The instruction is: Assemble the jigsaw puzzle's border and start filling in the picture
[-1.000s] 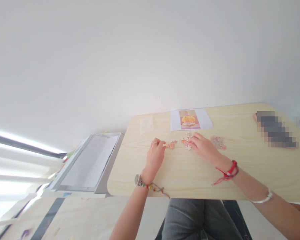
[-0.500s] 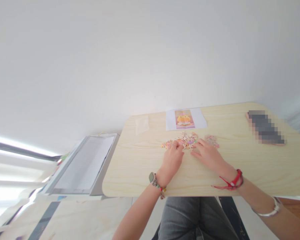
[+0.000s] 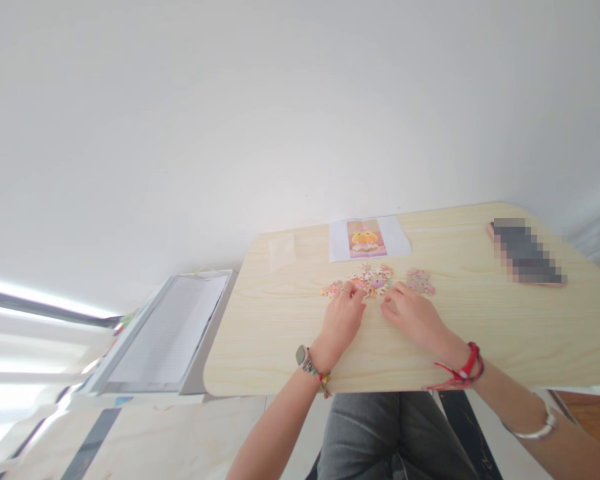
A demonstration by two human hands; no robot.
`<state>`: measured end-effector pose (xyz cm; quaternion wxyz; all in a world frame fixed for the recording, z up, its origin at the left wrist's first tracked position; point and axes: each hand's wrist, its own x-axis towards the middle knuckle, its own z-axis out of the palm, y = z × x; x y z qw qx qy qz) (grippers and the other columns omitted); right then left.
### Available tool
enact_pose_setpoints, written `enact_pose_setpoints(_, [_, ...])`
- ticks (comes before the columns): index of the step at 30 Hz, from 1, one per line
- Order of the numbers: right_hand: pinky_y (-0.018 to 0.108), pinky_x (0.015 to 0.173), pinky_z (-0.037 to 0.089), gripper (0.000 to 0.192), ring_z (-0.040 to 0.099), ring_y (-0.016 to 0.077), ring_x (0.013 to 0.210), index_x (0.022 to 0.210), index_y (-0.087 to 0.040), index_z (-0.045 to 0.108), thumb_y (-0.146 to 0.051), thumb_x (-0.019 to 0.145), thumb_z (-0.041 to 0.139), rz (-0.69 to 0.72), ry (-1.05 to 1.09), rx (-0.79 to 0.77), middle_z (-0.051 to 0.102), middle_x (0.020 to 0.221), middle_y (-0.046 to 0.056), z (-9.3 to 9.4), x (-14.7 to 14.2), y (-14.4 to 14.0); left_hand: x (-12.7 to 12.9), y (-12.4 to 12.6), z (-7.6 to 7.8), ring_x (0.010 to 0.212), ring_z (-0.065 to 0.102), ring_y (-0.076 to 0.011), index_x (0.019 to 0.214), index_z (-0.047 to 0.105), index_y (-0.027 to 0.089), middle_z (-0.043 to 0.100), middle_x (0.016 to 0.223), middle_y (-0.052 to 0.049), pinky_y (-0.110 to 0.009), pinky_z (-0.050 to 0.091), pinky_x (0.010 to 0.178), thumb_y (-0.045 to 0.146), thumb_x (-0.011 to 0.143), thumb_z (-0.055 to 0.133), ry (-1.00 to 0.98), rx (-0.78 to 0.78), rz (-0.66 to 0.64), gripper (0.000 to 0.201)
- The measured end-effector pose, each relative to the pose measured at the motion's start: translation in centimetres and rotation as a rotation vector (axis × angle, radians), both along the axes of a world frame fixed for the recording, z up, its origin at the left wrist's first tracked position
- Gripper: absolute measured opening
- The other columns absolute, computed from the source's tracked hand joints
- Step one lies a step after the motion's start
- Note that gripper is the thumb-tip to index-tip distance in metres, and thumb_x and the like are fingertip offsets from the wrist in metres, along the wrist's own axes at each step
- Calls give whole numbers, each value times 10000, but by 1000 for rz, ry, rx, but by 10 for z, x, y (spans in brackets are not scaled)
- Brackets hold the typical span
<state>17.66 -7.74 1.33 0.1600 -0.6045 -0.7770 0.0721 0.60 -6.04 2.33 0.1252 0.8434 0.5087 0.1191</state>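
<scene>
Loose puzzle pieces (image 3: 373, 279) lie on the table (image 3: 480, 333) just beyond both sets of fingertips. Left hand (image 3: 343, 319) and right hand (image 3: 414, 315) rest palm-down, side by side, fingers loosely curled at the cluster's near edge — whether either pinches a piece, cannot tell. Reference picture sheet (image 3: 369, 239) lies farther out — no legible writing. Smaller joined piece group (image 3: 421, 281) sits beyond the right hand.

Pastel pink, orange and white jigsaw pieces (image 3: 373, 279) are seen on a pale yellow wood-grain table (image 3: 480, 333). A white paper sheet (image 3: 369, 239) is printed with what seems a yellow figure on pink.
</scene>
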Motion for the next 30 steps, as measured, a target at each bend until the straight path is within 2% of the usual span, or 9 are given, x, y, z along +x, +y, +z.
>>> enact_pose_setpoints(2, [269, 610, 400, 188, 572, 164, 709, 710, -173, 624, -204, 810, 468, 107, 115, -120, 606, 778, 53, 5, 7, 2, 1, -1, 1, 924, 522, -175, 1079, 534, 217, 482, 1012, -49, -335, 482, 826, 108, 826, 512, 0, 10, -56, 276])
enact_pose_setpoints(5, [272, 642, 399, 264, 558, 150, 672, 607, -178, 603, -157, 811, 437, 232, 166, -232, 589, 689, 29, 11, 18, 8, 2, -4, 2, 925, 516, -176, 1008, 573, 216, 488, 1006, -52, -306, 489, 785, 143, 841, 503, 24, -17, -112, 195])
enact_pose_setpoints(8, [282, 643, 393, 272, 555, 161, 691, 621, -173, 605, -163, 827, 427, 173, 86, -170, 587, 723, 44, 12, 26, 9, 4, -5, 1, 917, 507, -176, 937, 592, 199, 491, 991, -55, -289, 489, 754, 147, 848, 481, 50, -53, -108, 152])
enact_pose_setpoints(11, [289, 641, 397, 237, 558, 169, 703, 695, -172, 626, -199, 841, 441, 70, 34, -89, 582, 767, 56, 8, 25, -1, 4, 0, 0, 915, 502, -174, 1019, 578, 213, 487, 994, -54, -287, 484, 749, 107, 847, 446, 50, -35, -128, 241])
enact_pose_setpoints(15, [280, 649, 423, 180, 570, 168, 740, 816, -185, 640, -232, 846, 468, 65, 53, -72, 578, 857, 57, 0, 17, -19, 5, 4, 4, 930, 502, -181, 1045, 572, 233, 491, 989, -52, -295, 480, 761, 83, 841, 447, 56, 4, -201, 283])
enact_pose_setpoints(19, [263, 641, 431, 232, 571, 163, 775, 982, -193, 617, -155, 859, 424, 117, 73, -55, 562, 935, 63, -1, 13, -15, 11, -10, 10, 919, 517, -195, 925, 589, 178, 498, 987, -69, -321, 490, 777, 207, 847, 534, 57, -24, -15, 100])
enact_pose_setpoints(22, [253, 630, 420, 219, 558, 153, 757, 927, -193, 614, -129, 865, 414, 230, 62, -61, 547, 895, 49, 1, 14, -1, 18, -25, 7, 944, 514, -213, 883, 586, 167, 502, 968, -74, -315, 498, 751, 270, 827, 582, 75, -34, 78, 118])
enact_pose_setpoints(26, [254, 601, 398, 191, 530, 143, 695, 764, -177, 579, -127, 868, 426, 297, 5, -48, 526, 841, 40, 2, 16, 11, 27, -30, -2, 939, 521, -204, 872, 583, 164, 511, 951, -77, -297, 495, 735, 231, 874, 503, 107, -40, 117, 104])
enact_pose_setpoints(30, [250, 592, 391, 157, 527, 139, 699, 760, -174, 551, -132, 866, 443, 326, 11, -49, 517, 840, 37, -5, 18, 11, 27, -27, -8, 943, 523, -209, 891, 577, 161, 515, 957, -84, -292, 493, 719, 242, 889, 481, 130, -25, 108, 127])
